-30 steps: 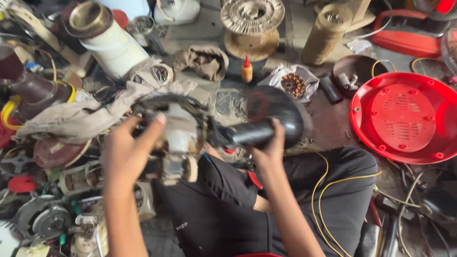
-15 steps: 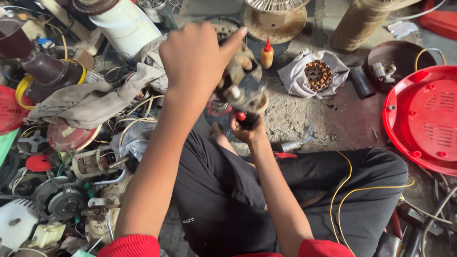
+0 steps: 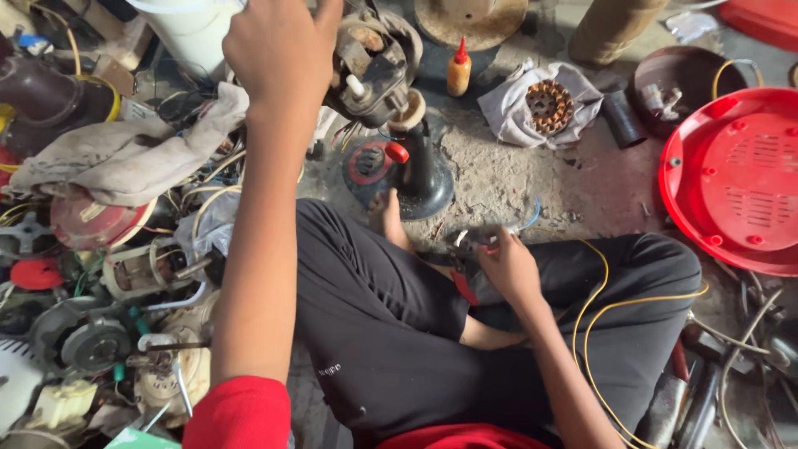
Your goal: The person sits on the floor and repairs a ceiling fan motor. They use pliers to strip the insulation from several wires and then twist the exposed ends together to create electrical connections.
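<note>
Right hand (image 3: 509,264) has dropped off the fan motor (image 3: 371,58) since 0.5 s ago, now low by the lap, fingers pinched on small red-handled pliers (image 3: 478,241) near the floor's middle. Left hand (image 3: 278,46) alone holds the motor up, grip wrapped round its left side, so the motor sits just right of the palm. Motor's long axis tilts; shaft (image 3: 357,86) points down-left toward the camera. Below it stands the black fan stand (image 3: 420,170), w/ orange glue bottle (image 3: 458,68) behind.
</note>
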